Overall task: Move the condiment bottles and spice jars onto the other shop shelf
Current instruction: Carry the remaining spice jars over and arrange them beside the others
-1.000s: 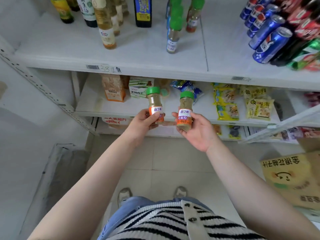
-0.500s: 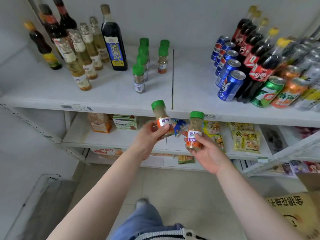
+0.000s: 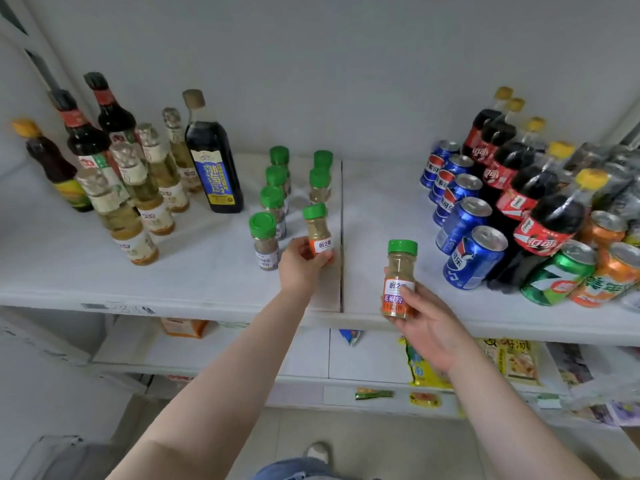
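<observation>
Both spice jars [image 3: 318, 233] stand upright, green caps up.

held jars: two green-capped spice jars, upright | one [image 3: 318, 233] on shelf [image 3: 173, 271] at 12 o'clock | other [image 3: 398, 278] at 3 o'clock, above the front edge

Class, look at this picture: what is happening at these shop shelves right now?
A person is stocking spice jars. The left hand grips a green-capped jar at the front of the right-hand row of spice jars on the white shelf; whether it touches the shelf is unclear. The right hand holds a second jar upright in front of the shelf's front edge. Sauce bottles stand to the left, soda cans to the right.
</observation>
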The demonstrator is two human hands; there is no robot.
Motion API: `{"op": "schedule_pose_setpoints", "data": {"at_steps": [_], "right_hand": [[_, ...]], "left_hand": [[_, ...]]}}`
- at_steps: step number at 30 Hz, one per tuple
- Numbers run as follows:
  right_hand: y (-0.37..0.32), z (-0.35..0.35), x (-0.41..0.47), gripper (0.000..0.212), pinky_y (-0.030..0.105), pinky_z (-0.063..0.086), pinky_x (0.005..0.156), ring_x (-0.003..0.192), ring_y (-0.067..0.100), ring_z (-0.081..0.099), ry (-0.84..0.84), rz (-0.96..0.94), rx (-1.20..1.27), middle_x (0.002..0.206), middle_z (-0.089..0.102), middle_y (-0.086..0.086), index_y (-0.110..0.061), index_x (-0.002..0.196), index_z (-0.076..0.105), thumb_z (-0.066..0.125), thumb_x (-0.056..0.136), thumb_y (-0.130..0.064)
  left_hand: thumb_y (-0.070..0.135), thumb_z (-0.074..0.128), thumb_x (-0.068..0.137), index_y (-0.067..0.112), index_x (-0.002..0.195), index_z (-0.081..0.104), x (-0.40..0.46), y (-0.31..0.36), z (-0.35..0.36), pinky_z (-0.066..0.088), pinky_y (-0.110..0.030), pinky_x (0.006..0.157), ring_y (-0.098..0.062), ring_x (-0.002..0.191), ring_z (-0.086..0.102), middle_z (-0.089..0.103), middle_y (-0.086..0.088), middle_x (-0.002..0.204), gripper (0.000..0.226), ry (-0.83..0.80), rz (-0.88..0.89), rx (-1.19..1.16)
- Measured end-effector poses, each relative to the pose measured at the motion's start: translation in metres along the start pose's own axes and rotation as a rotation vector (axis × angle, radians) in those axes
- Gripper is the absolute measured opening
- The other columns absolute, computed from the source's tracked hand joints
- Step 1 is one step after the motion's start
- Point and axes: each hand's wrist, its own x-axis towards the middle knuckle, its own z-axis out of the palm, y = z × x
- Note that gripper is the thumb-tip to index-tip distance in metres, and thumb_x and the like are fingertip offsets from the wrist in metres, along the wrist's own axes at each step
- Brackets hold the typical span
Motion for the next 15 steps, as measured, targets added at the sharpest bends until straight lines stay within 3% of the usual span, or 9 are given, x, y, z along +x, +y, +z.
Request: {"op": "schedule_pose_setpoints", "data": {"at_steps": [5, 8, 15], "right_hand": [[-0.005, 0.007, 0.037, 0.043, 0.031, 0.051, 0.083, 0.098, 0.012, 0.065, -0.003, 0.018, 0.013, 0.113, 0.069, 0.001, -0.010, 0.127, 0.056, 0.055, 0.085, -0.015], [-0.007, 0.008, 0.049, 0.042, 0.029, 0.054, 0.080, 0.097, 0.013, 0.065, -0.012, 0.040, 0.001, 0.112, 0.069, 0.002, -0.010, 0.126, 0.057, 0.055, 0.084, -0.014], [-0.015, 0.009, 0.061, 0.042, 0.031, 0.051, 0.084, 0.100, 0.012, 0.066, -0.041, 0.062, -0.017, 0.114, 0.069, -0.001, -0.010, 0.124, 0.059, 0.058, 0.082, -0.015]], "left_hand": [[0.013, 0.068, 0.083, 0.013, 0.110, 0.060, 0.028, 0.000, 0.005, 0.044, -0.017, 0.076, -0.014, 0.092, 0.065, 0.069, 0.003, 0.099, 0.029, 0.034, 0.128, 0.122], [0.018, 0.067, 0.084, 0.018, 0.111, 0.058, 0.039, -0.006, 0.008, 0.047, -0.026, 0.078, -0.016, 0.091, 0.065, 0.070, 0.002, 0.101, 0.028, 0.051, 0.201, 0.237], [0.017, 0.062, 0.088, 0.017, 0.121, 0.051, 0.043, -0.004, 0.013, 0.040, -0.023, 0.070, -0.020, 0.090, 0.063, 0.067, -0.001, 0.105, 0.034, 0.080, 0.273, 0.317]]}}
